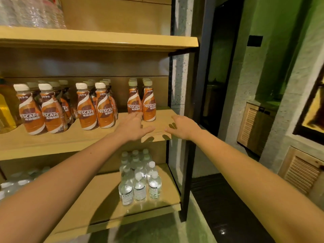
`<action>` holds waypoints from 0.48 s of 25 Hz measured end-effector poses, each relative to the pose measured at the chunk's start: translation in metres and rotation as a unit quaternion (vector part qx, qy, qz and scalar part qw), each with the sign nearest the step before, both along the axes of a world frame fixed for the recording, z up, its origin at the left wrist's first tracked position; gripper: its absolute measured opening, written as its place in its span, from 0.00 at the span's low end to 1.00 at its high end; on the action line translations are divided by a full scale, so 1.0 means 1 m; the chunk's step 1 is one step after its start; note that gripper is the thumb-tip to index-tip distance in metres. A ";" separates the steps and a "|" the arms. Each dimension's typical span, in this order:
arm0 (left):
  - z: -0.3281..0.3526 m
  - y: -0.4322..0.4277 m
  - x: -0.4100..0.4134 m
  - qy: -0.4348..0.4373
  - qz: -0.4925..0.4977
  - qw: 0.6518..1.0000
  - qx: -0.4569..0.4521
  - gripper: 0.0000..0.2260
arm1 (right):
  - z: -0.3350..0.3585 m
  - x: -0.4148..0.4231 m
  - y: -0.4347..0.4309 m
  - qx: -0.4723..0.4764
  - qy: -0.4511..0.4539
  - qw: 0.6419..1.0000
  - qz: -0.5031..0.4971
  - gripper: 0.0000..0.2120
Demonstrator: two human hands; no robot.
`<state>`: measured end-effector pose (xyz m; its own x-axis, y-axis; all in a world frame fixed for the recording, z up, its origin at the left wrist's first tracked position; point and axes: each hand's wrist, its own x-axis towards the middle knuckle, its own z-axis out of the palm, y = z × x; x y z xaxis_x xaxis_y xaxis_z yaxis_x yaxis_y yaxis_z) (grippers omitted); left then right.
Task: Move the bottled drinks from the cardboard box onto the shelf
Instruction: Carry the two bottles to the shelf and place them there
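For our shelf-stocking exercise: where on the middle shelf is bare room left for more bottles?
Bare board lies between the centre coffee bottles and the right-hand pair, and at the front right corner, between the left hand and right hand. The left half is crowded.

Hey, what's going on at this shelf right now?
A person is stocking the light wooden middle shelf. Their left hand and right hand both reach out open and empty near its right end, by the rightmost of the orange-brown white-capped Nescafé coffee bottles grouped along it. Small clear water bottles sit one shelf down. No cardboard box is in view.
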<state>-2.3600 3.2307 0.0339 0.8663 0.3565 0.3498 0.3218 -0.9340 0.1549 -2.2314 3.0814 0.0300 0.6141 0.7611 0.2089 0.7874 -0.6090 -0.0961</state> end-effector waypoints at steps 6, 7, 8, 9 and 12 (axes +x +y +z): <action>-0.003 -0.119 0.017 0.068 -0.119 0.991 0.011 0.37 | -0.009 -0.018 -0.135 -0.011 -0.012 0.989 -0.150 0.32; -0.005 -0.140 0.025 0.072 -0.149 0.986 0.003 0.38 | -0.011 -0.020 -0.161 -0.023 -0.002 0.984 -0.175 0.32; -0.005 -0.168 0.032 0.072 -0.185 0.980 0.003 0.38 | -0.013 -0.021 -0.192 -0.035 0.008 0.979 -0.202 0.33; -0.005 -0.193 0.039 0.071 -0.212 0.975 0.008 0.37 | -0.015 -0.022 -0.220 -0.042 0.015 0.973 -0.226 0.33; -0.005 -0.273 0.060 0.083 -0.283 0.955 0.020 0.35 | -0.017 -0.023 -0.304 -0.026 0.028 0.951 -0.308 0.33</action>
<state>-2.2998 2.9579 0.0292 0.9612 -0.1966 0.1937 -0.2199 -0.9696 0.1071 -2.2543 2.7772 0.0127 0.9553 0.2628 0.1352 0.2753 -0.9577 -0.0839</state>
